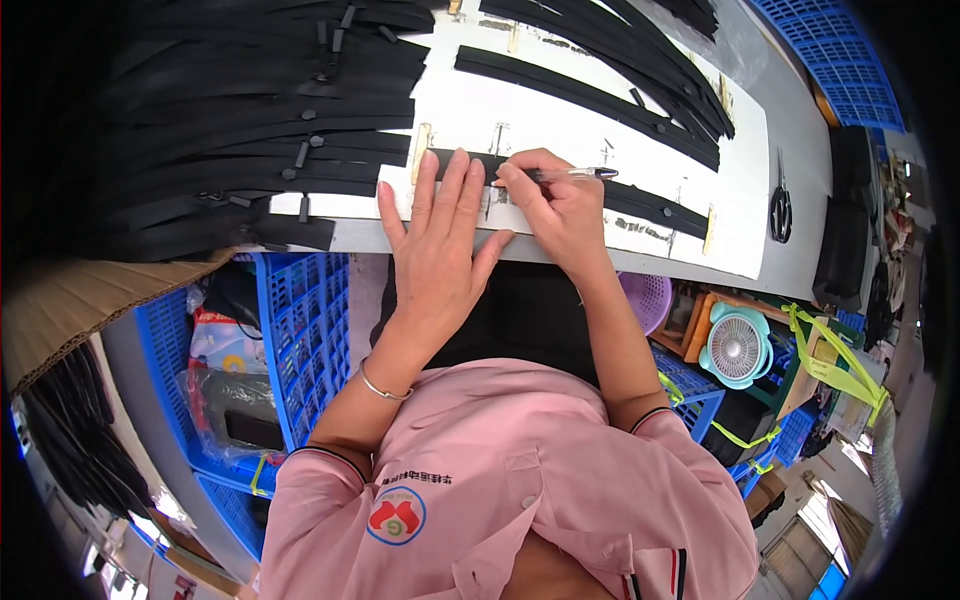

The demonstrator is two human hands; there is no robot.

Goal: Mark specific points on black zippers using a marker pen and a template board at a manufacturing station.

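Observation:
My left hand lies flat with its fingers stretched out, the fingertips pressing on a black fabric strip. The strip runs across a white board that bears dark marks and small tan tape pieces. In my right hand a clear-barrelled pen with a dark end is pinched. Its tip points down at the strip beside my left fingers; the tip itself is hidden by my fingers. Another black strip lies farther back on the board.
Many black strips are heaped on the table at left, and more strips lie at the back. Scissors rest right of the board. Blue crates stand below the table edge, with a small turquoise fan at lower right.

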